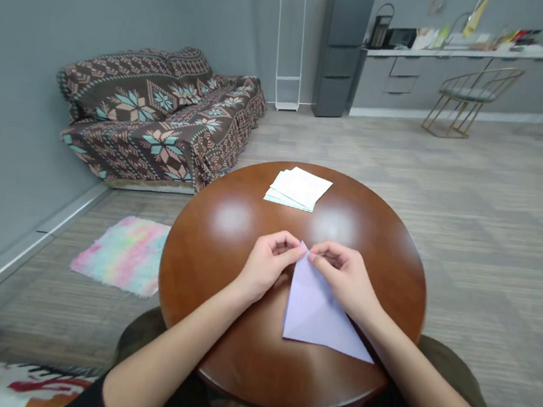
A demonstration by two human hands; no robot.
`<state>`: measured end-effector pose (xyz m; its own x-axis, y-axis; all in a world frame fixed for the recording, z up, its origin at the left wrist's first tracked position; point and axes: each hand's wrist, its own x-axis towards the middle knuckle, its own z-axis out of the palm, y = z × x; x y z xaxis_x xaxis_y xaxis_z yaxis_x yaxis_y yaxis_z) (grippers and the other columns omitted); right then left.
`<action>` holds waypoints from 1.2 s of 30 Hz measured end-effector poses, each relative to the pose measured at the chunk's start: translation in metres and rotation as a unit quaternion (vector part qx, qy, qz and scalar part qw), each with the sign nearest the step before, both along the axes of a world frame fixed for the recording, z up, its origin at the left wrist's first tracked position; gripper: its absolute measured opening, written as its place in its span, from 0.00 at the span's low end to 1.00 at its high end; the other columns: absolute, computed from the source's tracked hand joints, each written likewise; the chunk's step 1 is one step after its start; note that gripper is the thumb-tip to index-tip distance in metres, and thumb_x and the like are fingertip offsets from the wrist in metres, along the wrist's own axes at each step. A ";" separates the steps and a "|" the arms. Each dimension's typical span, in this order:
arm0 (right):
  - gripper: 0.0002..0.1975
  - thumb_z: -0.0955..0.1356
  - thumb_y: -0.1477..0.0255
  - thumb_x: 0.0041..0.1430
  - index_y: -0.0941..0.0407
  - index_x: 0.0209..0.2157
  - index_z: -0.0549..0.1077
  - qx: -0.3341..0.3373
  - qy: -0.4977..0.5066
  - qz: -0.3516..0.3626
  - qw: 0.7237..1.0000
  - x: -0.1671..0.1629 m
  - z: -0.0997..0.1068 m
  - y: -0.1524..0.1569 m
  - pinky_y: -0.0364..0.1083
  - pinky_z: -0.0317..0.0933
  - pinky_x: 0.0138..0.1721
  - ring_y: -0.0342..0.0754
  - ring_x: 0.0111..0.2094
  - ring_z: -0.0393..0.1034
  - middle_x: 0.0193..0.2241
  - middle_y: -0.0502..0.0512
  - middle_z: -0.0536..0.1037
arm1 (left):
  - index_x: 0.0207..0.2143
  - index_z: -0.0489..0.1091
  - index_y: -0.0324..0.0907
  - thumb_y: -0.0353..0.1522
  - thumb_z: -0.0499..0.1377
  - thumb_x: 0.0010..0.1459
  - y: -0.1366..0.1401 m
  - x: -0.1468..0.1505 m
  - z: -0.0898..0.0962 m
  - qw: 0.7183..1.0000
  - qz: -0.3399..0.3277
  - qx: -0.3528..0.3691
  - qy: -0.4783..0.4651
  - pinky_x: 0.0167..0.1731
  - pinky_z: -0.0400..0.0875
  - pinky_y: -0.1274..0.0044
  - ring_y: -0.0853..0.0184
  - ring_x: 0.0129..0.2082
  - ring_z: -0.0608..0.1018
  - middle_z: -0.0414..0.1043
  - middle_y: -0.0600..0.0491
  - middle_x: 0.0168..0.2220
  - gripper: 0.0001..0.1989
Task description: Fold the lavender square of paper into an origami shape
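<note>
A folded sheet of purple paper (319, 315) lies on the round brown table (239, 253), its narrow tip pointing away from me and its wide edge toward me. My left hand (271, 261) pinches the paper's tip from the left, thumb and forefinger together. From the right, my right hand (340, 270) pinches the same tip just beside it, also between thumb and fingers. The fingertips of both hands nearly meet there. Farther back on the table is a small fanned stack of pale paper sheets (301, 187), touched by neither hand.
Beyond the table at the left is a sofa (162, 117) under a patterned cover, with a fluffy pastel rug (125, 254) on the floor. A grey fridge (341, 45), a kitchen counter (434, 85) and a gold-framed chair (468, 96) stand along the far wall.
</note>
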<state>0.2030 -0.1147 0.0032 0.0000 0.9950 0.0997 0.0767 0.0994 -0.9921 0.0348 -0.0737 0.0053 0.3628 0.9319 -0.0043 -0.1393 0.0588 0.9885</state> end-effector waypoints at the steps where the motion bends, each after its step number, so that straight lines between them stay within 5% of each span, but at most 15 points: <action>1: 0.06 0.70 0.68 0.57 0.56 0.30 0.77 0.001 0.002 0.002 1.000 0.000 0.000 0.000 0.44 0.62 0.32 0.45 0.28 0.70 0.26 0.50 0.78 | 0.28 0.74 0.39 0.37 0.70 0.51 -0.001 0.000 0.001 1.000 -0.002 0.000 0.001 0.33 0.67 0.77 0.69 0.28 0.73 0.75 0.52 0.27 0.12; 25: 0.04 0.70 0.72 0.54 0.56 0.28 0.75 -0.002 -0.012 0.006 1.000 0.001 0.000 0.001 0.43 0.60 0.30 0.45 0.27 0.69 0.25 0.49 0.77 | 0.27 0.74 0.39 0.36 0.70 0.50 -0.005 0.001 0.002 1.000 -0.001 0.008 0.024 0.34 0.66 0.76 0.69 0.29 0.73 0.74 0.53 0.27 0.11; 36: 0.03 0.68 0.75 0.54 0.57 0.28 0.74 0.003 -0.041 0.011 0.999 -0.002 -0.001 -0.001 0.44 0.59 0.30 0.44 0.27 0.67 0.25 0.49 0.76 | 0.25 0.70 0.40 0.30 0.67 0.48 -0.005 0.006 0.000 0.994 -0.005 -0.081 -0.068 0.31 0.65 0.77 0.71 0.25 0.71 0.71 0.55 0.25 0.08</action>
<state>0.2007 -0.1156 0.0024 -0.0310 0.9940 0.1053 0.1554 0.1089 -0.9818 0.0413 -0.0783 0.0049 0.3788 0.9195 -0.1047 -0.2693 0.2178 0.9381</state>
